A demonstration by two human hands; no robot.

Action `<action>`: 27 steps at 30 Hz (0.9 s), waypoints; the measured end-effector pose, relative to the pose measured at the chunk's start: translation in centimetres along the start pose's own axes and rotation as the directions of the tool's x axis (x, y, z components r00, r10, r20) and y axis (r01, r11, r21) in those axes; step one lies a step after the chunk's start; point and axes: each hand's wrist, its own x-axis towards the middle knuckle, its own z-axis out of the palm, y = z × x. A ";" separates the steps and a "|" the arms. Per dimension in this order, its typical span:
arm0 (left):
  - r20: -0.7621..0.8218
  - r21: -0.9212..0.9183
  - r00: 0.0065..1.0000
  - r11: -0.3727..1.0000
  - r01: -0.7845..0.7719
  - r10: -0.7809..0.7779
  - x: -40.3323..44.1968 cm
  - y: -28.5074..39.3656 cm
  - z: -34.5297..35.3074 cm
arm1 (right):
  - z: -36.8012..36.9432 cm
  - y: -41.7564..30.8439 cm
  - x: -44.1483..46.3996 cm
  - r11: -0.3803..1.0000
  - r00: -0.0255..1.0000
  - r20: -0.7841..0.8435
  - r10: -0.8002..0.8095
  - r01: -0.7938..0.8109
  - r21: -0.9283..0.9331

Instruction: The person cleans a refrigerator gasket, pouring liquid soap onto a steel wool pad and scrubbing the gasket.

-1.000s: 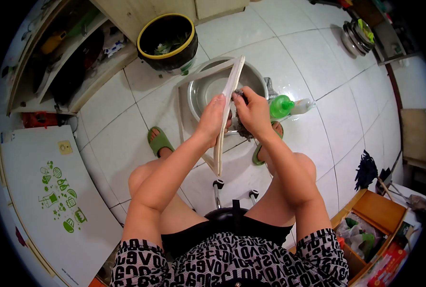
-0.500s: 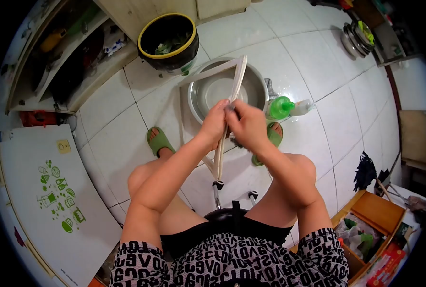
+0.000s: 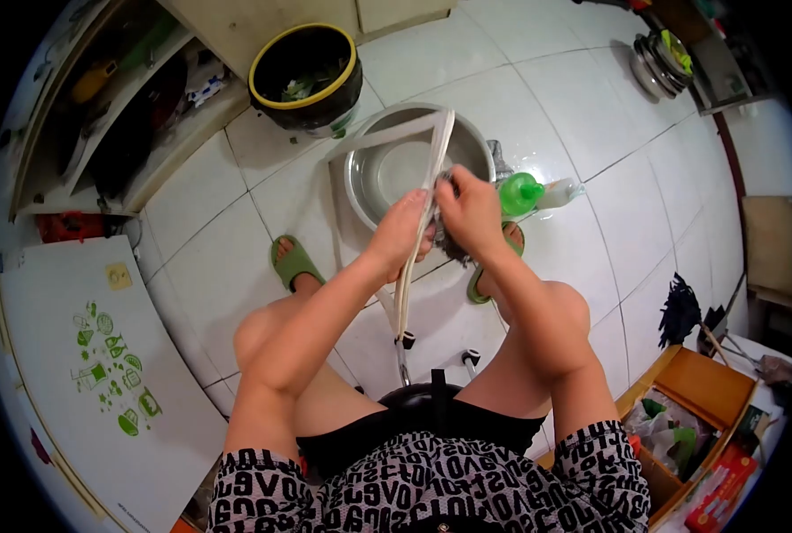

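A thin white rectangular frame [image 3: 443, 140] stands tilted between my knees, its upper end over the metal basin [image 3: 352, 188]. My left hand [image 3: 400, 233] is closed round its near long side, about halfway along. Against that same side, a little farther up, my right hand [image 3: 472, 213] presses a dark grey rag [image 3: 455, 250], bunched in the fingers with a loose end hanging below. Part of the rag is hidden by the hand. The basin sits on the floor, with a pale bottom that looks wet.
Right of the basin are a green bottle [image 3: 519, 193] and a clear bottle [image 3: 559, 193] on wet tiles. A black bin with a yellow rim [image 3: 351, 82] stands behind. A white panel with green drawings [image 3: 49, 293] is at left, an open wooden box [image 3: 709, 387] at right.
My right hand has slid up and slightly right along the frame with the rag, and more of the rag shows. My left hand keeps its hold. The view has shifted slightly.
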 end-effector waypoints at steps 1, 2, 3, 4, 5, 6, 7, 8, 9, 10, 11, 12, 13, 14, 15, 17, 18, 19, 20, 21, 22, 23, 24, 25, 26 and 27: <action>0.034 0.011 0.999 1.000 0.024 -0.024 0.0 0.0 0.2 | -0.3 0.1 0.8 0.999 0.998 -0.050 0.035 -0.037 -0.038; 0.064 0.022 0.997 0.999 0.048 -0.050 -0.2 -0.1 0.3 | -0.5 -0.1 0.5 0.999 0.998 -0.053 0.034 -0.036 -0.039; 0.072 0.007 0.997 1.000 0.017 -0.018 -0.3 -0.1 0.3 | -0.7 -0.9 -0.1 1.000 0.999 -0.041 -0.014 0.014 -0.001; 0.070 0.006 0.998 1.000 0.010 -0.010 0.2 -0.3 -0.1 | -0.7 -1.4 -0.7 0.997 0.997 -0.028 -0.069 0.070 0.040; 0.032 -0.038 0.999 0.999 -0.036 0.037 0.9 -0.9 -0.8 | -0.3 -1.6 -1.9 0.990 0.990 0.043 -0.135 0.133 0.054; -0.007 -0.080 0.997 0.993 -0.083 0.083 1.2 -0.8 -0.9 | 0.0 -2.3 -2.8 0.984 0.981 0.071 -0.179 0.177 0.036; -0.025 -0.057 0.996 0.995 -0.083 0.081 1.3 -0.9 -1.1 | 0.2 -2.1 -2.6 0.980 0.979 0.049 -0.199 0.198 0.036; -0.025 -0.060 0.997 0.996 -0.069 0.068 1.2 -1.3 -1.1 | 0.2 -1.7 -2.3 0.977 0.977 0.030 -0.211 0.210 0.032; -0.029 0.007 0.999 0.999 -0.032 0.032 0.1 -0.5 -0.2 | 0.0 -1.2 -1.4 0.990 0.990 0.001 -0.139 0.139 -0.026; -0.029 0.078 1.000 0.997 -0.004 0.006 -0.3 0.0 0.5 | -0.3 -0.5 0.0 0.994 0.996 -0.039 -0.076 0.073 -0.084; 0.107 0.089 0.994 0.996 0.013 -0.023 0.3 -1.2 -0.6 | -0.4 0.3 1.0 0.989 0.999 -0.048 -0.014 0.007 -0.150; 0.112 0.093 0.993 0.996 0.011 -0.021 0.2 -1.1 -0.6 | -0.5 0.2 1.1 0.989 0.998 -0.055 -0.015 0.006 -0.151; 0.114 0.052 0.993 0.998 0.018 -0.024 0.1 -0.8 -0.4 | -0.6 0.1 1.0 0.996 0.999 -0.053 0.006 -0.010 -0.091; 0.115 0.008 0.993 1.000 0.023 -0.024 0.1 -0.6 -0.4 | -0.6 0.0 1.0 0.999 0.999 -0.047 0.022 -0.024 -0.031; 0.113 0.008 0.993 1.000 0.021 -0.022 0.4 -0.7 -0.6 | -0.8 -0.2 0.8 0.998 0.997 -0.008 0.071 -0.071 -0.002; -0.026 -0.016 0.990 0.990 -0.138 0.137 1.4 -1.1 -1.0 | -0.5 0.3 0.6 0.993 0.997 -0.027 0.067 -0.064 0.100; -0.027 -0.019 0.990 0.990 -0.137 0.136 1.1 -0.7 -0.7 | -0.5 0.3 0.5 0.978 0.997 -0.047 0.067 -0.056 0.199; -0.064 -0.094 0.995 0.992 -0.085 0.079 0.7 0.0 -0.3 | -0.7 0.1 0.3 0.983 0.998 -0.045 0.049 -0.040 0.182; -0.099 -0.171 0.995 0.984 -0.040 0.024 0.4 0.5 -0.1 | -0.8 -0.2 0.2 0.983 0.998 -0.042 0.046 -0.037 0.181; -0.101 -0.172 0.995 0.984 -0.044 0.027 0.5 0.5 -0.4 | -0.8 -0.5 0.0 0.975 0.999 -0.041 0.036 -0.026 0.220; -0.061 -0.176 0.998 0.984 -0.036 0.025 0.7 0.5 -0.8 | -0.8 -0.7 -0.1 0.966 0.999 -0.040 0.026 -0.014 0.259; -0.019 -0.180 1.000 0.983 -0.025 0.022 0.8 0.4 -1.1 | -0.8 -0.8 -0.3 0.966 0.999 -0.040 0.024 -0.012 0.259; -0.019 -0.180 1.000 0.983 -0.026 0.023 0.7 0.5 -1.1 | -0.8 -0.8 -0.5 0.959 0.999 0.026 -0.021 0.013 0.282; 0.016 -0.177 1.000 0.984 -0.004 0.007 0.7 0.6 -1.2 | -0.7 -0.9 -0.8 0.951 0.994 0.091 -0.067 0.036 0.307; 0.050 -0.173 0.999 0.985 0.018 -0.009 0.6 0.6 -1.2 | -0.4 -0.8 -1.1 0.951 0.994 0.091 -0.067 0.036 0.307; 0.049 -0.174 0.999 0.985 0.019 -0.010 0.6 0.7 -1.1 | 0.0 -0.8 -1.4 0.961 0.988 0.129 -0.083 0.045 0.272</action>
